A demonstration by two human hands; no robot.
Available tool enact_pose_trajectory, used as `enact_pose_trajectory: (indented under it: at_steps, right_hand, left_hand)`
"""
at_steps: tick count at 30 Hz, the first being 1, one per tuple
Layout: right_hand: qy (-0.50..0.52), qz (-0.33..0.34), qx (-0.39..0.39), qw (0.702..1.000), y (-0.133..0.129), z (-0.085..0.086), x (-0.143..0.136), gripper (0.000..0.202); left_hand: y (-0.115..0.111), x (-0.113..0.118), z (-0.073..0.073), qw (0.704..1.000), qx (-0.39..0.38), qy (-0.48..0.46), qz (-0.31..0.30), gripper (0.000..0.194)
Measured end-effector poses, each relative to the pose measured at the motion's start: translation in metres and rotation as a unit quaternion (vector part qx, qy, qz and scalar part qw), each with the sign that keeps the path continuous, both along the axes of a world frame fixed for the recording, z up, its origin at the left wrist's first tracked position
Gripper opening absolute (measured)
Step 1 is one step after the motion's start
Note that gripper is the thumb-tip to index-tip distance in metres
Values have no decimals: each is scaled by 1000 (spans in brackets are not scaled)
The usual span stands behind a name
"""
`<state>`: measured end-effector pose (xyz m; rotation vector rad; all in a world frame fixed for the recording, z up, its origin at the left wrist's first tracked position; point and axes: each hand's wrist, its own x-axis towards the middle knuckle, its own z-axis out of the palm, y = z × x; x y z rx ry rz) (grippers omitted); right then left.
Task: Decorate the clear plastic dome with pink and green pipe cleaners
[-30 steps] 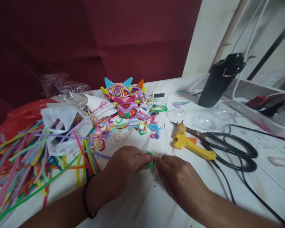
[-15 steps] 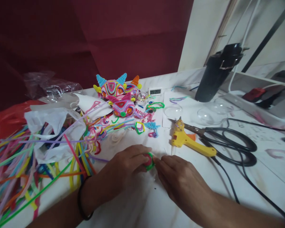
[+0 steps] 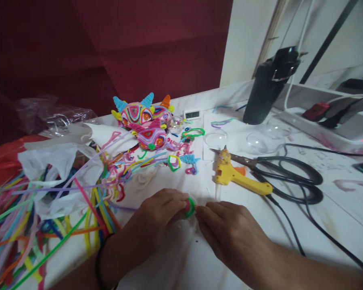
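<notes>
Low over the front of the table, my left hand (image 3: pixel 166 209) has its fingers closed round a small curled piece of green and pink pipe cleaner (image 3: pixel 190 207). Its lower part is hidden by the fingers, and a clear, shell-like edge shows faintly beside it. My right hand (image 3: pixel 226 225) is closed too, its fingertips pinched at the right edge of the same piece. Beyond the right hand lies a yellow glue gun (image 3: pixel 238 179), partly over black-handled scissors (image 3: pixel 290 173). A blue pipe-cleaner cone (image 3: pixel 189 159) lies farther back.
Loose pipe cleaners (image 3: pixel 24 225) spread over the left side. Several colourful pipe-cleaner heads (image 3: pixel 136 114) with horns stand at the back near a small digital clock (image 3: pixel 192 115). Clear plastic domes (image 3: pixel 255 141), a black bottle (image 3: pixel 268 88) and a power strip (image 3: pixel 320 125) are on the right.
The camera view has shifted slightly, so the table things appear a little farther left. Both hands stay at the green and pink piece, which has turned slightly.
</notes>
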<state>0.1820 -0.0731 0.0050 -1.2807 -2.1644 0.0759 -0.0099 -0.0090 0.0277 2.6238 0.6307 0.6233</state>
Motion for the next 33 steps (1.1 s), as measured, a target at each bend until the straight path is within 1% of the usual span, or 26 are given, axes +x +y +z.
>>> enact_pose_trajectory:
  at_steps: [3, 6, 10, 15, 19, 24, 28, 33]
  right_hand:
    - [-2, -7, 8, 1000, -2, -2, -1, 26]
    - [-4, -11, 24, 1000, -3, -3, -2, 27]
    - [-22, -12, 64, 998, -2, -1, -3, 30]
    - [-38, 6, 86, 996, -3, -1, -7, 33]
    - [-51, -9, 113, 992, -4, -4, -14, 29]
    - [-80, -2, 104, 991, -5, -5, -15, 21]
    - [-108, 23, 79, 991, 0, -2, -11, 22]
    - [-145, 23, 23, 989, 9, 6, -11, 20]
  left_hand:
    - [0, 2, 0, 1000, -6, 3, 7, 16]
    - [0, 1, 0, 1000, -3, 23, 8, 22]
    - [0, 0, -1, 999, 8, 41, 5, 29]
    - [1, 0, -3, 999, 23, 24, 0, 28]
    - [2, 1, -5, 999, 46, 18, -1, 25]
    - [1, 3, -2, 995, 102, 8, 3, 26]
    - [0, 4, 1, 994, 107, 17, 32, 26]
    - [3, 2, -3, 988, 139, 15, 64, 27]
